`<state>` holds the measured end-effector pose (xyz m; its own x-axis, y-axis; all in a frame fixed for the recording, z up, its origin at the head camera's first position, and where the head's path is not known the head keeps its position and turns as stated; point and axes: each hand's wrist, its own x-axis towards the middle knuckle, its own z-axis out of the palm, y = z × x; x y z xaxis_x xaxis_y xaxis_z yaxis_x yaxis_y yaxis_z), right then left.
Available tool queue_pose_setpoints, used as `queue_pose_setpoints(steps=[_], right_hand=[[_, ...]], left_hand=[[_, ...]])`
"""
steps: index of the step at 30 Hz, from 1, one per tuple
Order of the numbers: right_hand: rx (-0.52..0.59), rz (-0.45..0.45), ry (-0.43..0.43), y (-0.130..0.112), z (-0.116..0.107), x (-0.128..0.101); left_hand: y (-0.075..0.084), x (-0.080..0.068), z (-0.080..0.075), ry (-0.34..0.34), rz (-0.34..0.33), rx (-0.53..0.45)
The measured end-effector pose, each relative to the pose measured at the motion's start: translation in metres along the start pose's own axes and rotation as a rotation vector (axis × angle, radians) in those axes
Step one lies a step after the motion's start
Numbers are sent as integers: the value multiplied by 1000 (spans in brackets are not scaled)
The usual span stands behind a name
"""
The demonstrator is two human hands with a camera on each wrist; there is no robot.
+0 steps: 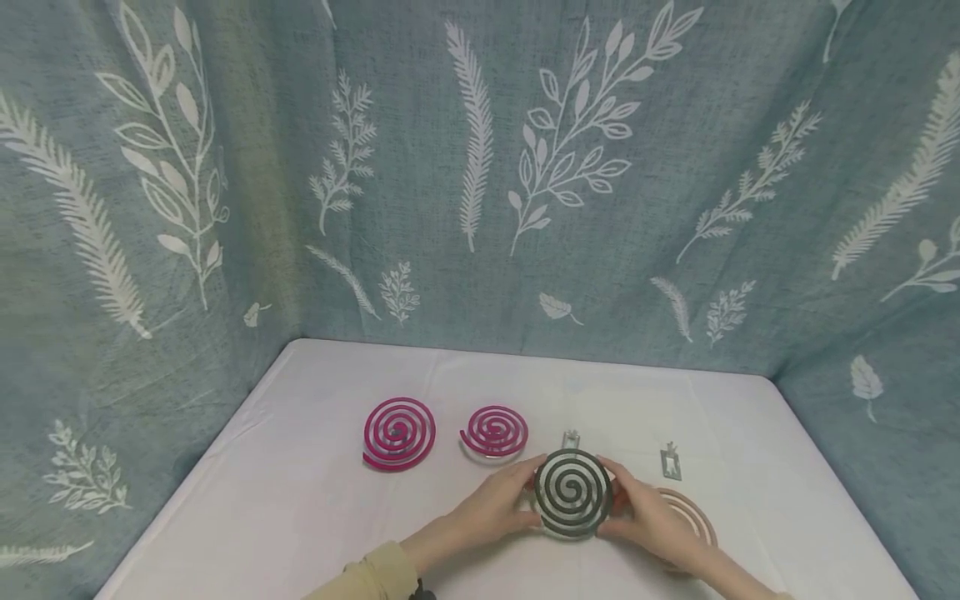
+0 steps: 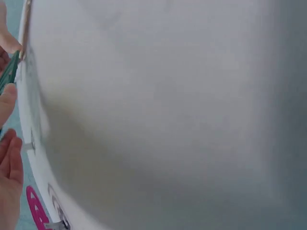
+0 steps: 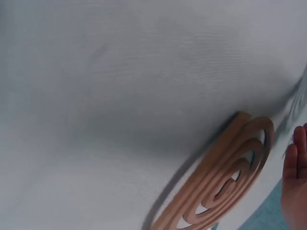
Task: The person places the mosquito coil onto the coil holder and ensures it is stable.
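Both hands are meeting around one disc: the left hand (image 1: 491,506) is gripping its left rim, finger at the far edge and thumb nearer me, and the right hand (image 1: 647,521) is gripping the right rim the same way. Between them they are holding a dark green mosquito coil (image 1: 572,492), and its spiral face is showing plainly in my head feed. I'm not managing to tell whether it is a single coil or a nested pair.

I'm judging it light and stiff, more brittle than bendy, probably dry and a little chalky rather than slippery. I'm favouring the thick outer turn as the hold, fingers opposite each other as here; pulling on the thin inner turns would be risking a snap.

Just beyond the fingertips, a metal stand (image 1: 572,439) is lying on the white-covered table (image 1: 322,517), and a second metal stand (image 1: 663,467) is sitting beyond the right hand. A brown mosquito coil (image 3: 218,155) is resting beside the right hand, partly hidden by it from above. Past the left hand, a magenta coil (image 1: 495,429) is lying near, and another magenta coil (image 1: 397,431) is sitting farther left.
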<state>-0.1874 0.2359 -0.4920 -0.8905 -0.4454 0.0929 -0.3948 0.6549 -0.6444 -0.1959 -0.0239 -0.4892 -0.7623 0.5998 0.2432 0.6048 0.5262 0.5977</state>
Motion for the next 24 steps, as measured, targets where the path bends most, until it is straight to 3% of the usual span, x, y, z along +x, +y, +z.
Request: queue_pose_setpoints(steps=[4,8,15,19,24], right_hand=[[47,-107,93,0,-3,3],[127,-147,110,-3,-8,5],[298,-94,112,-11,-17,10],[373,-5,141,-17,-20,13],[449,71,177,-17,-19,17]], left_hand=[[-2,4,-5,9,31,-121],[-1,9,-12,3,21,-213],[-1,20,-20,70,9,-344],[11,23,-28,140,1,-432],[21,27,-34,171,-26,-507]])
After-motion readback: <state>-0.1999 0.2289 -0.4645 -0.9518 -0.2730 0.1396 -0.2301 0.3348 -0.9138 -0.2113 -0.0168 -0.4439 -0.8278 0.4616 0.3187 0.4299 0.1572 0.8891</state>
